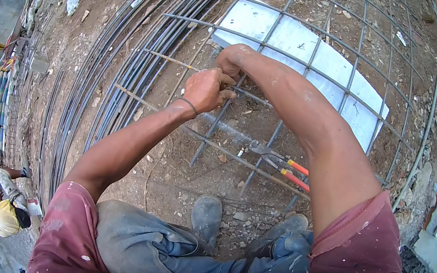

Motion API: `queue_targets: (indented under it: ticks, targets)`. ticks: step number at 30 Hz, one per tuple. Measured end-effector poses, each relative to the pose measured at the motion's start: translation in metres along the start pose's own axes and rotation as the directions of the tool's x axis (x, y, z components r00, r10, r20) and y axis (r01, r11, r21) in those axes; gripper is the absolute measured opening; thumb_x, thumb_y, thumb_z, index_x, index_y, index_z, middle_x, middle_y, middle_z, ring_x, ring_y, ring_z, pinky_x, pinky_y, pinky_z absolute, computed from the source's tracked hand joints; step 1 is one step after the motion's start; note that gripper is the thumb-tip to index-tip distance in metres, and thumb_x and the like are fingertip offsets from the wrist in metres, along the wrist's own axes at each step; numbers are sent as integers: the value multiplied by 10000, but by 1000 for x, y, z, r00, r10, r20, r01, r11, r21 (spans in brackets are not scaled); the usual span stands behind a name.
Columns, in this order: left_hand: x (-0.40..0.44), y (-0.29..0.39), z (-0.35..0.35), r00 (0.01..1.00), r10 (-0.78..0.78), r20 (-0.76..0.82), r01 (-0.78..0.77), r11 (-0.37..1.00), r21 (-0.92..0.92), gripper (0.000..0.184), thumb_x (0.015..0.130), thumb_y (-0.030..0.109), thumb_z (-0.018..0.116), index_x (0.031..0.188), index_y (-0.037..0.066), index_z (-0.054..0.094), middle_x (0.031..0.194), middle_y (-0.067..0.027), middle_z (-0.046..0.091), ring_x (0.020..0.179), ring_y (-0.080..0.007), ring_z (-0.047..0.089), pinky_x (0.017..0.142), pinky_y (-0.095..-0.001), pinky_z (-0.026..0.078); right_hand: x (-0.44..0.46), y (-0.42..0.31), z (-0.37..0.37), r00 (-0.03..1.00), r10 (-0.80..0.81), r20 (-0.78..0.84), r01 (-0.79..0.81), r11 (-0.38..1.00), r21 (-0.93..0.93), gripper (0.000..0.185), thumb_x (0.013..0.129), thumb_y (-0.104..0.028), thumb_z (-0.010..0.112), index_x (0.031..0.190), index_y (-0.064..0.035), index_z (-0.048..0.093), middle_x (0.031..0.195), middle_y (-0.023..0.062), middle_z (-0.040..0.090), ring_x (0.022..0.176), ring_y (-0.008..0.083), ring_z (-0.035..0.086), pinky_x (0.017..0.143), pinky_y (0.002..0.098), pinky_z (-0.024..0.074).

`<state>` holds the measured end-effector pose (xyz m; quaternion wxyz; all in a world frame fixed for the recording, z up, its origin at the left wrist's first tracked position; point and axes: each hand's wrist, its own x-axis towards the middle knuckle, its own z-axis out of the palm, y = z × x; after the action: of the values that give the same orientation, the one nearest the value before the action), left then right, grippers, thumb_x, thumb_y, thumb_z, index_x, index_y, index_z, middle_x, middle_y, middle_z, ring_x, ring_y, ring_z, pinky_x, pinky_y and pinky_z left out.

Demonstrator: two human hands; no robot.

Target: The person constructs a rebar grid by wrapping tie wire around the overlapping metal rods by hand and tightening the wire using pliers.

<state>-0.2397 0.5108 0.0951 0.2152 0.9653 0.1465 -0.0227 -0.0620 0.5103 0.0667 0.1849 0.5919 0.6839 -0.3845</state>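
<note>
At the bottom of the frame, two dusty boots (207, 217) stand on the ground, just short of the bar grid's lower ends. Right of centre, pliers (270, 157) with red-and-yellow handles lie among the bars, beside the right arm.

Near the centre, the left hand (203, 89) has its fingers curled in at a crossing of the rebar grid (309, 67); what they pinch, if anything, I cannot tell. The right hand (231, 61) is bent at the wrist beside it, its fingers mostly hidden. Careful work here would mean keeping the crossing bars snug and the fingertips out from between them.

Bar ends jut out left of the hands, and the left forearm passes over one, so it could snag. Beyond, a white slab (302, 39) lies under the grid; loose bars (138, 58) run along the upper left. A person in yellow (3, 217) is at the lower left.
</note>
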Motion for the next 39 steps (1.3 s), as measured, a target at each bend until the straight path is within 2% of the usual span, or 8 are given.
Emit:
queue_targets:
  ticks: [2, 5, 7, 10, 13, 24, 33, 39]
  targets:
    - [11, 0, -4, 998, -38, 41, 38, 999, 3, 353, 799, 307, 852, 1106, 138, 803, 1007, -154, 764, 921, -337, 733, 821, -444, 560, -6, 3, 15, 954, 96, -283, -71, 993, 98, 249, 763, -100, 729, 995, -21, 774, 975, 204, 760, 889, 349, 730, 758, 456, 579]
    - [19, 1, -10, 987, -99, 124, 100, 995, -1, 341, 810, 278, 846, 1106, 116, 803, 995, -193, 767, 919, -338, 745, 846, -430, 566, -39, -3, 49, 476, 348, -808, -10, 921, 390, 244, 791, -114, 699, 974, 37, 759, 921, 253, 745, 922, 423, 725, 820, 513, 572]
    - [21, -1, -8, 980, -119, 162, 123, 992, -15, 319, 819, 262, 834, 1093, 101, 806, 1010, -185, 772, 924, -334, 747, 849, -426, 568, -74, -11, 75, 363, 556, -748, -58, 815, 577, 228, 833, -112, 691, 979, 47, 763, 869, 215, 754, 816, 359, 747, 744, 456, 597]
    - [27, 5, -13, 965, -146, 216, 143, 989, 28, 303, 809, 246, 832, 1078, 109, 812, 985, -182, 774, 914, -335, 749, 841, -421, 568, -89, -8, 102, 783, 569, -251, 106, 275, 956, 214, 919, -30, 633, 1080, 41, 755, 840, 164, 742, 790, 251, 734, 691, 352, 586]
    - [27, 6, -12, 971, -144, 192, 142, 990, 25, 293, 801, 242, 833, 1065, 118, 817, 960, -171, 778, 887, -325, 750, 813, -413, 568, -66, -4, 117, 879, 413, -240, 267, -7, 964, 187, 960, 9, 617, 1081, 44, 755, 824, 93, 722, 750, 175, 710, 622, 281, 570]
    - [24, 1, -5, 972, -170, 159, 176, 984, -27, 236, 808, 237, 823, 1016, 125, 828, 922, -159, 779, 834, -309, 745, 774, -421, 565, -68, -7, 119, 906, 319, -279, 166, 338, 926, 110, 957, -167, 731, 985, -75, 784, 800, 10, 701, 637, 97, 618, 538, 265, 503]
    - [15, -1, -7, 975, -173, 140, 182, 982, -52, 268, 836, 242, 793, 1084, 144, 814, 990, -158, 777, 915, -329, 745, 826, -423, 572, -51, 11, 130, 923, 216, -319, 304, 98, 948, 88, 958, -54, 651, 940, -11, 725, 802, 43, 678, 658, 135, 572, 523, 315, 419]
    - [11, -3, -5, 987, -122, 100, 127, 991, -43, 283, 846, 229, 776, 1120, 161, 805, 1002, -155, 776, 932, -337, 742, 860, -423, 571, -67, -18, 107, 778, 574, -257, 142, 238, 961, 94, 836, -41, 706, 747, -32, 735, 646, 64, 656, 586, 152, 575, 517, 339, 427]
